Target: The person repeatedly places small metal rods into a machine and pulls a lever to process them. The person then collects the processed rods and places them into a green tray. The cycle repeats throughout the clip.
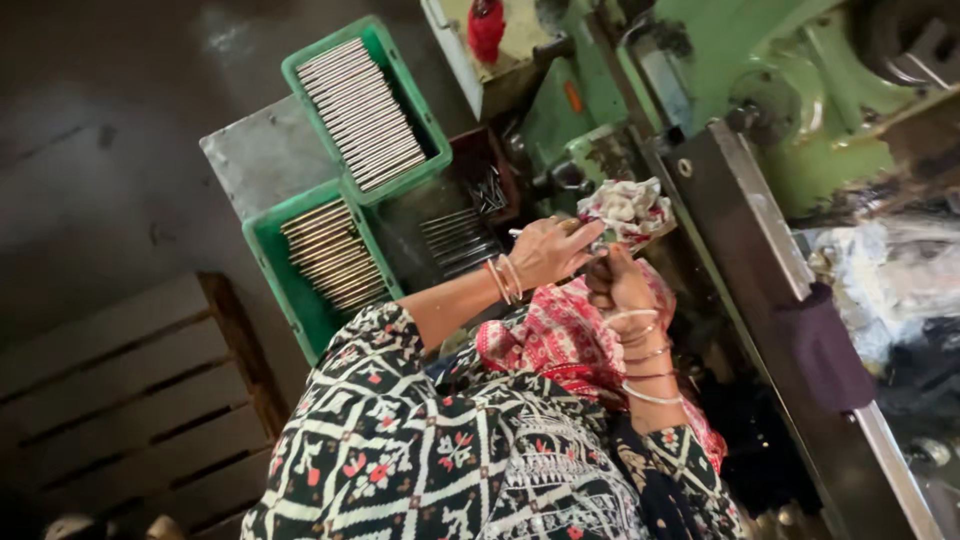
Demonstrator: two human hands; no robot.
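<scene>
1. The left hand (pixel 545 250) pinches a crumpled white-and-red rag (pixel 628 208) with its fingers, at centre frame.
2. The right hand (pixel 618 283), fingers curled shut, grips the same rag from below, at 5 o'clock of the left hand.
3. A thin metal rod (pixel 517 232) pokes out at 9 o'clock of the left hand.
4. Two green crates (pixel 362 110) of metal strips lie at 10 o'clock.
5. A green machine (pixel 790 110) stands at 2 o'clock.

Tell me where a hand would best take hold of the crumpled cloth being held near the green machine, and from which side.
The crumpled cloth bunches into a loose ball above the right hand, with the left hand already on its left edge. Its free upper right folds are probably the best grip, approached from the machine side, since soft bunched fabric pinches easily there.
</scene>
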